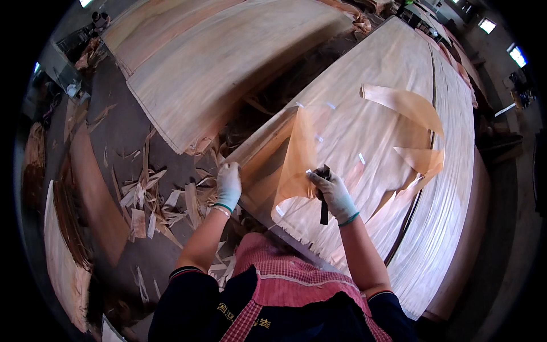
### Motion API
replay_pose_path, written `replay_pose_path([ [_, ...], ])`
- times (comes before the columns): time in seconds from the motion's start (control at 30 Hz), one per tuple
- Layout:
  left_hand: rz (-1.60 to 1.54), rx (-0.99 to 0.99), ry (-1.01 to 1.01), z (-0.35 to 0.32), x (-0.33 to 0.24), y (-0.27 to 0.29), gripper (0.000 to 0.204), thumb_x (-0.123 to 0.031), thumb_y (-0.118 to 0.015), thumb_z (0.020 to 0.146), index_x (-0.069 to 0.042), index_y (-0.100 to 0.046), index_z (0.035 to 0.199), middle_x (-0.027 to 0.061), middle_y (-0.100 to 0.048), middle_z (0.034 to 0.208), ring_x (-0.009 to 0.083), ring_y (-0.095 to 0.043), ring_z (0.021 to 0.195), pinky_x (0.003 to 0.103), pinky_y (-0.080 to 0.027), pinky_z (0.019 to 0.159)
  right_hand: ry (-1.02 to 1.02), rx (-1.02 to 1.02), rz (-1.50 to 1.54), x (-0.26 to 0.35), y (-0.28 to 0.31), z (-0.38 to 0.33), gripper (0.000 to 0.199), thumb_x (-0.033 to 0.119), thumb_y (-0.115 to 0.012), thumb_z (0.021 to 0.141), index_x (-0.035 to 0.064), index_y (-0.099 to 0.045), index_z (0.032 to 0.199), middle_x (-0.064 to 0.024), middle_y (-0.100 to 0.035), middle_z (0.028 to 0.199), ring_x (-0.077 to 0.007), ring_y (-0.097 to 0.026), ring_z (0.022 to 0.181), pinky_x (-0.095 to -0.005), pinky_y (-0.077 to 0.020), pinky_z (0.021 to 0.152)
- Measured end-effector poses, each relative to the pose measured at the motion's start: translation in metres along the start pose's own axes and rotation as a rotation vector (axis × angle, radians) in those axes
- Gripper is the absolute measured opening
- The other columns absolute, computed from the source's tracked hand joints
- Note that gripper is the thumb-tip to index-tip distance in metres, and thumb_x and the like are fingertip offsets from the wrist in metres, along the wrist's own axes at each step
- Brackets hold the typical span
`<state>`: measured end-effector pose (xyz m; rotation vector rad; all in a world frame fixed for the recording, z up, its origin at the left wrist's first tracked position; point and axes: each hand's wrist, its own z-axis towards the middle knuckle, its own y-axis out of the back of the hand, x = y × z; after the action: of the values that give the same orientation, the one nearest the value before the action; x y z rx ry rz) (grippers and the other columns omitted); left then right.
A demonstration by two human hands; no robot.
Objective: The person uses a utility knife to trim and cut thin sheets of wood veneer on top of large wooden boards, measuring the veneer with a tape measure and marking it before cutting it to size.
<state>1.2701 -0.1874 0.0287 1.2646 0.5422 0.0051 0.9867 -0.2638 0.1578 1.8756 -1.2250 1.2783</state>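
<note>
My left hand [229,185], in a white glove with a green cuff, is closed at the near left corner of a stack of wood veneer [364,119]. Its fingers grip the edge of a thin orange-brown veneer sheet [295,157], which is lifted and curled over the stack. My right hand [337,199], gloved alike, closes around a black strip-like object [324,211] with a loose end hanging down; its kind I cannot make out. The fingertips are beside the curled sheet's right edge. Small white tape pieces [360,159] stick to the veneer around it.
Curled veneer offcuts [419,111] lie on the stack's right half, near a long dark split [407,219]. Another veneer stack [228,62] stands at the far left. Scraps [151,196] litter the floor at left. A person [101,21] is far back at left.
</note>
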Motion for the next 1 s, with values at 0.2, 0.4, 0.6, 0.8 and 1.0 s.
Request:
replay_pose_path([
  [0.2, 0.139, 0.058, -0.122, -0.004, 0.007, 0.048, 0.015, -0.006, -0.056, 0.081, -0.004, -0.056, 0.096, 0.0193, -0.057, 0.092, 0.037, -0.058, 0.086, 0.044, -0.048, 0.074, 0.002, -0.01, 0.022, -0.008, -0.006, 0.004, 0.022, 0.027, -0.066, 0.089, 0.0081, -0.057, 0.081, 0.0055, -0.046, 0.062, -0.005, -0.042, 0.051, -0.0226, -0.0337, 0.048],
  [0.4, 0.481, 0.047, 0.492, -0.068, 0.216, 0.162, 0.038, -0.017, -0.059, 0.082, -0.005, -0.053, 0.118, 0.0218, -0.056, 0.109, 0.0381, -0.055, 0.101, 0.044, -0.046, 0.086, 0.069, 0.125, 0.141, -0.035, 0.013, 0.009, 0.017, 0.025, -0.062, 0.092, 0.0097, -0.064, 0.098, 0.0052, -0.053, 0.072, -0.0042, -0.043, 0.053, -0.0212, -0.0356, 0.048],
  [0.6, 0.365, 0.066, 0.411, -0.048, 0.235, 0.143, 0.043, -0.022, -0.055, 0.088, 0.0, -0.052, 0.124, 0.0243, -0.055, 0.116, 0.0371, -0.055, 0.105, 0.046, -0.045, 0.091, -0.033, 0.095, 0.037, 0.003, 0.002, -0.029, 0.031, 0.032, -0.067, 0.088, 0.0044, -0.062, 0.1, 0.0008, -0.059, 0.077, -0.0057, -0.046, 0.057, -0.0227, -0.0408, 0.051],
  [0.8, -0.359, 0.197, -0.33, 0.038, -0.062, 0.06, 0.038, -0.018, -0.05, 0.092, 0.001, -0.05, 0.125, 0.021, -0.051, 0.124, 0.0346, -0.048, 0.118, 0.041, -0.036, 0.102, 0.275, -0.096, 0.329, 0.043, 0.083, -0.202, 0.014, 0.022, -0.061, 0.092, 0.009, -0.06, 0.096, 0.0023, -0.061, 0.079, -0.0024, -0.043, 0.055, -0.0185, -0.0352, 0.048],
  [1.0, -0.509, 0.455, -0.717, -0.082, -0.21, 0.009, 0.036, -0.011, -0.055, 0.086, 0.0, -0.054, 0.12, 0.0179, -0.057, 0.116, 0.0334, -0.052, 0.112, 0.043, -0.041, 0.097, 1.071, -0.158, 0.321, 0.022, 0.105, -0.446, 0.01, 0.016, -0.059, 0.09, 0.0066, -0.061, 0.088, -0.0125, -0.064, 0.092, -0.017, -0.06, 0.064, -0.0266, -0.0491, 0.054],
])
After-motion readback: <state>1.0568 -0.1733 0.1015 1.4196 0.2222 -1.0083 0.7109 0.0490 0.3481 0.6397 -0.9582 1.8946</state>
